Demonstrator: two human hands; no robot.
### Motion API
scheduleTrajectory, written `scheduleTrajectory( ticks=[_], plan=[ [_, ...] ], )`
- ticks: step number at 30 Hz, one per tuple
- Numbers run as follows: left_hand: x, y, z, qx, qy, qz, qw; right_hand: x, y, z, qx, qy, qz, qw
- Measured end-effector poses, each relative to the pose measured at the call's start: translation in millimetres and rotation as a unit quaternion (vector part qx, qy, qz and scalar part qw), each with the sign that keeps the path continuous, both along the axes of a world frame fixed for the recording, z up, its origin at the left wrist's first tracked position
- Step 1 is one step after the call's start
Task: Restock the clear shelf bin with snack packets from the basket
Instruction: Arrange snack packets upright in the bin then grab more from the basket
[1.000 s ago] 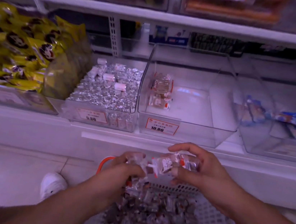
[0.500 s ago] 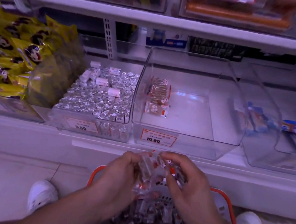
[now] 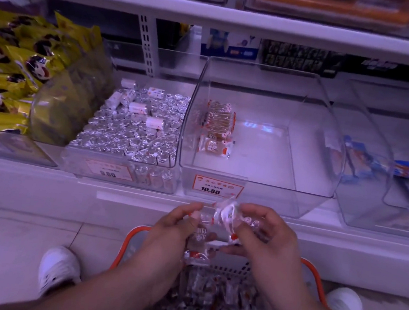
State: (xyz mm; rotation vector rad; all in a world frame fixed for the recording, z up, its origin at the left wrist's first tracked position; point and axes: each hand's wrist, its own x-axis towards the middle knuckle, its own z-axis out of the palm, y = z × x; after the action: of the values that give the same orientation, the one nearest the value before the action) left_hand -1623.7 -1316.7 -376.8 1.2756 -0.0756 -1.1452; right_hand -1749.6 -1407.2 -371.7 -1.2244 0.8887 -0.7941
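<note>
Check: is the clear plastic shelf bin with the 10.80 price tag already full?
No, the clear plastic shelf bin holds only a few orange-trimmed snack packets at its left wall; the rest of its floor is bare.

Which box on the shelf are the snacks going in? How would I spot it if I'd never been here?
Look along the low white shelf with its row of see-through boxes. The clear shelf bin is the middle one, right of the bin of silver-wrapped sweets and above the person's hands. It is nearly bare, with a few orange-edged snack packets by its left wall and a tag reading 10.80 in front.
</note>
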Motion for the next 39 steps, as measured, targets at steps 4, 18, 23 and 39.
scheduleTrajectory(
  ticks=[4,18,23,39],
  plan=[
    [-6.1,-7.0,3.4,-0.008,0.046,0.025,0.999,-0.2,6.1,4.4,0.184,-0.075,0.002,0.98],
    [1.1,-4.9,-4.2,-0.021,-0.036,0.071,0.997,1.6,2.5,2.1,0.062,0.132,0.15,0.978],
    [19.6,-3.7,0.9,-0.017,-0.043,0.108,0.993,-5.9,-15.4,3.0,-0.001,0.136,0.077,0.988],
    [-2.7,-3.3,0.4,-0.004,0.0,-0.028,1.0,-4.4,6.9,6.8,-0.269,0.063,0.074,0.958]
  ],
)
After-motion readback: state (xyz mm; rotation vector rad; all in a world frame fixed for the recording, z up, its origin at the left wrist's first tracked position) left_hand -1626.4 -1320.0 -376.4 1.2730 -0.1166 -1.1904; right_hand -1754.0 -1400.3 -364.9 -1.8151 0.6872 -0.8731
